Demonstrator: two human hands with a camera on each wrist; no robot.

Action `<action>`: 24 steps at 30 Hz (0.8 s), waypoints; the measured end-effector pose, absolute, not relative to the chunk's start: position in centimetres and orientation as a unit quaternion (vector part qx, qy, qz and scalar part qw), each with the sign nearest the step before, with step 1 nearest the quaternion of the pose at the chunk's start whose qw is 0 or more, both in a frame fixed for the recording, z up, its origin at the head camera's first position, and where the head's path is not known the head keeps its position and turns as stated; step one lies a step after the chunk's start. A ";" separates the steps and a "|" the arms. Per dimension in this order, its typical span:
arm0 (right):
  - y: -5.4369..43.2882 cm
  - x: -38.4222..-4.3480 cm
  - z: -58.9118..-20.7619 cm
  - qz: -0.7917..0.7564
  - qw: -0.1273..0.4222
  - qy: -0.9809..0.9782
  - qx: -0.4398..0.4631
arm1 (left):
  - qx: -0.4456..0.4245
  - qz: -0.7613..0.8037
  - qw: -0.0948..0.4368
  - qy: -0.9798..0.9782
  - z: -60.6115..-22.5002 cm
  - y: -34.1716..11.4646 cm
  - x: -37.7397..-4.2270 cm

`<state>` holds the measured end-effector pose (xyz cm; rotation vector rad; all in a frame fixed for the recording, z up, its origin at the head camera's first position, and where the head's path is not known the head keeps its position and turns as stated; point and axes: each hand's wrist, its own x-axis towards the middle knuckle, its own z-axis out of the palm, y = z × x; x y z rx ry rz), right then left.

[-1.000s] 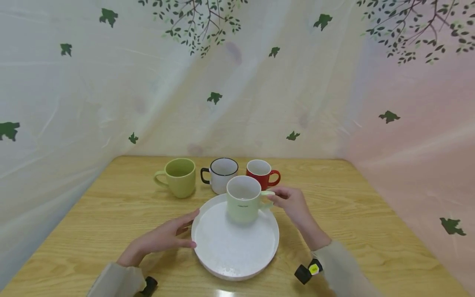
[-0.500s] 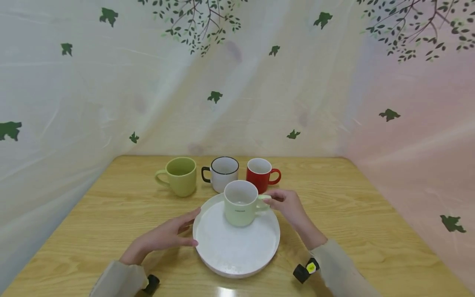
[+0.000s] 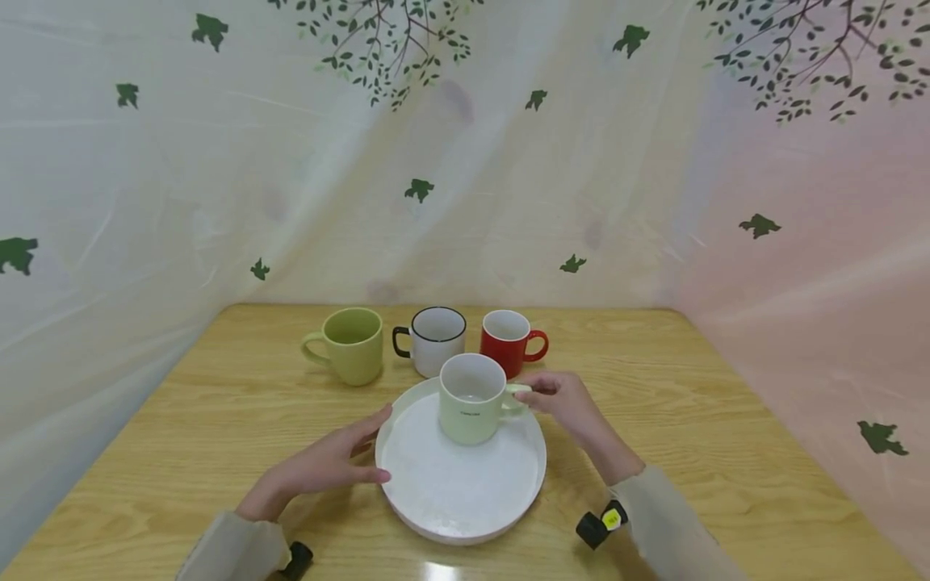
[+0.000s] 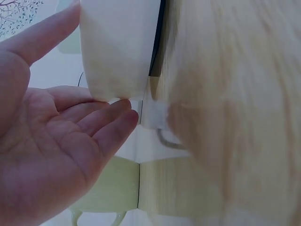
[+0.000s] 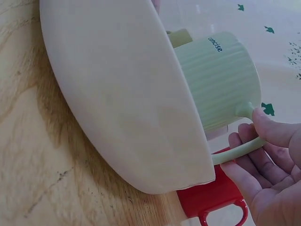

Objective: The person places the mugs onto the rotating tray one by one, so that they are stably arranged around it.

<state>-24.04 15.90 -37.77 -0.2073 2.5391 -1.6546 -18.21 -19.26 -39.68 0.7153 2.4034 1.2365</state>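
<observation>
Pinching the mint mug [image 3: 469, 415] by its handle [image 5: 233, 153] on the white tray [image 3: 461, 500], right grip [image 3: 570, 405] could clip the red mug [image 3: 501, 353] if it drifts back; left grip [image 3: 323, 462], unclenched, just touches the tray.

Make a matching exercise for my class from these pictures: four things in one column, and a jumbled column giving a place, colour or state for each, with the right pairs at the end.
Things
1. Pale green mug
2. Red mug
3. White mug
4. Tray

Descriptions
A. Has a black rim and a black handle
B. Is touched at its side by the left hand
C. Has its handle held by the right hand
D. Stands at the right end of the back row in the head view

Right pairs: 1-C, 2-D, 3-A, 4-B
</observation>
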 end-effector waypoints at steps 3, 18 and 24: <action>15.9 -24.1 -37.6 -0.536 0.050 0.840 -0.072 | 0.253 0.439 0.176 0.844 -39.6 -19.2 -18.2; 15.6 -25.9 -37.3 -0.528 0.070 0.844 -0.069 | 0.256 0.437 0.177 0.844 -39.3 -19.3 -18.2; 15.7 -26.2 -37.5 -0.527 0.073 0.844 -0.071 | 0.249 0.445 0.185 0.840 -39.5 -19.1 -18.2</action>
